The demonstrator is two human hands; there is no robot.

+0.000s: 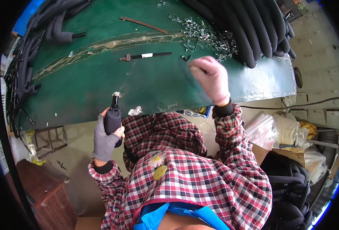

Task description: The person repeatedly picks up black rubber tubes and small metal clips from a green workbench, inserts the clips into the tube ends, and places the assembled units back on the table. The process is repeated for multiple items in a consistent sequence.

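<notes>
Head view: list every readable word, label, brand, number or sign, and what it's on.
No text is clear enough to quote.
White label on the black strip on the green table: too small to read.
Clear plastic bag at right: reddish print, too blurred.
Black padded piece in the left hand: no lettering visible.

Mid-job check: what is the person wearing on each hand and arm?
The left hand has a grey glove with cut-off fingers; the right hand has a pale pink glove. Black cuffs show at both wrists, next to sleeves checked in red, black and white.
</notes>
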